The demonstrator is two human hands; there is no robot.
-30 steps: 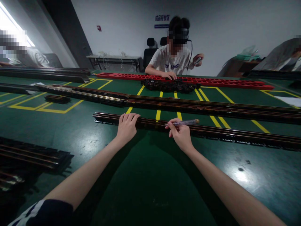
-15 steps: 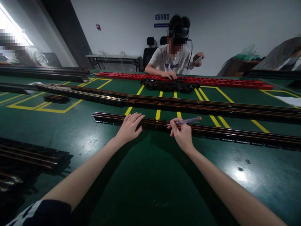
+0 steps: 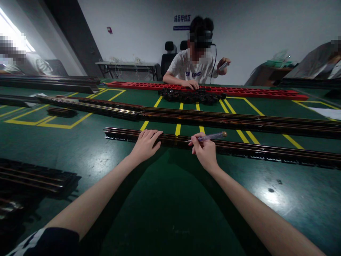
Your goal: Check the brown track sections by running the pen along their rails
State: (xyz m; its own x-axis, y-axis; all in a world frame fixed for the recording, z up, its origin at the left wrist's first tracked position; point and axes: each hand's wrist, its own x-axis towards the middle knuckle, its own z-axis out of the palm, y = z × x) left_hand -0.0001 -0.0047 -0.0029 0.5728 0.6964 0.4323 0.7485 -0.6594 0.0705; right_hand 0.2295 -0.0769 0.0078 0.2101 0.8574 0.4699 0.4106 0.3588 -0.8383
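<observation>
A long dark strip with copper-coloured lines (image 3: 255, 151) lies across the green table in front of me. My left hand (image 3: 146, 145) rests on it near its left end, palm down, fingers stretched out and thumb apart. My right hand (image 3: 206, 152) is closed around a screwdriver (image 3: 215, 136) with a clear handle and a brownish end cap. The screwdriver is held nearly level, its thin shaft pointing left just over the strip. Whether its tip touches the strip I cannot tell.
Behind the strip run more long dark strips (image 3: 213, 116). A pile of similar ones (image 3: 34, 177) lies at the left. Across the table (image 3: 165, 206), a co-worker (image 3: 194, 65) sits at a red slotted rail (image 3: 253, 93) beside a heap of small black parts (image 3: 190, 96).
The whole view has shifted slightly. Both hands, the screwdriver and the strip keep the same places relative to each other.
</observation>
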